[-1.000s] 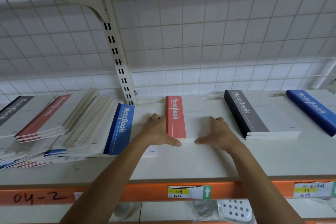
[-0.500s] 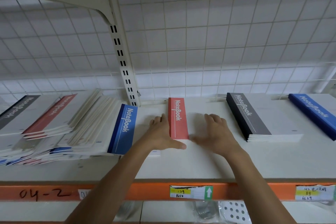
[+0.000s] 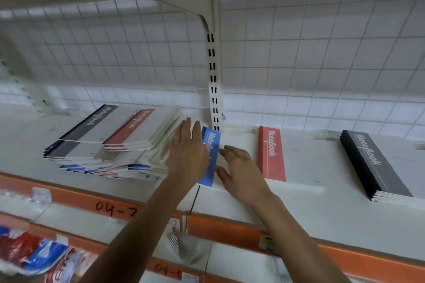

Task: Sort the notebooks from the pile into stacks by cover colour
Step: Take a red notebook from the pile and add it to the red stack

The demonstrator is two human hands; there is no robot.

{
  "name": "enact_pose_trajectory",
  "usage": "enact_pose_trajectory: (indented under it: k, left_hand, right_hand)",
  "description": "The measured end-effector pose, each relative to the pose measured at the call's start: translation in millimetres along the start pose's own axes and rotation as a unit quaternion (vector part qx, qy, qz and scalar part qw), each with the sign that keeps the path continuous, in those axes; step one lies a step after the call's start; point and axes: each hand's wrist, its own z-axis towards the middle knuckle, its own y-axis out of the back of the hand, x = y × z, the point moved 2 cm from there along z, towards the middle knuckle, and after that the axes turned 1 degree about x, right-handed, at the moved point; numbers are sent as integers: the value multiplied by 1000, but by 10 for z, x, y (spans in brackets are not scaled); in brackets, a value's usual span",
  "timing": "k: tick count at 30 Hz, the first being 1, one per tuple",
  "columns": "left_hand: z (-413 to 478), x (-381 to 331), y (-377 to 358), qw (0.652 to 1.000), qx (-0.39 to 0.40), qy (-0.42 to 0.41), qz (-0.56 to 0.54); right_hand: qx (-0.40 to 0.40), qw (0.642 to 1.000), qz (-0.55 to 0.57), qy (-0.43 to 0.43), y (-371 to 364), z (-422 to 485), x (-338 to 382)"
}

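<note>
A mixed pile of notebooks (image 3: 115,147) with grey, red and blue spine bands lies on the left of the white shelf (image 3: 310,204). My left hand (image 3: 189,151) lies flat with straight fingers on the pile's right side, partly over a blue-banded notebook (image 3: 211,156). My right hand (image 3: 239,172) rests open just right of that blue band, fingers spread on the white cover. A red-banded notebook (image 3: 271,154) lies to the right of my right hand. Further right sits a stack of grey-banded notebooks (image 3: 372,163).
A white slotted upright (image 3: 212,71) stands against the wire grid back behind the hands. The shelf's orange front edge (image 3: 230,230) bears handwritten labels. Packaged goods in red, white and blue (image 3: 39,257) lie on the lower shelf at left.
Both hands have left the red-banded notebook and moved left to the blue-banded notebook at the pile's edge. The camera has swung left and tilted.
</note>
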Motion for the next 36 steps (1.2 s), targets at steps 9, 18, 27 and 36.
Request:
enact_pose_trajectory:
  k: [9,18,27,36]
  left_hand:
    - [7,857,76,979,78,185,-18]
    - [-113,749,94,983,-170,-17,-65]
    - [-334,416,210,926,-108,-247,-263]
    - [166,1092,-77,989,40,141,-10]
  right_hand:
    - [26,996,79,25,-326,154,426]
    - [-13,911,384,-150,-274,186,418]
    - [26,682,674,-282,-201,193,210]
    - [44,726,618,-300,-103,8,39]
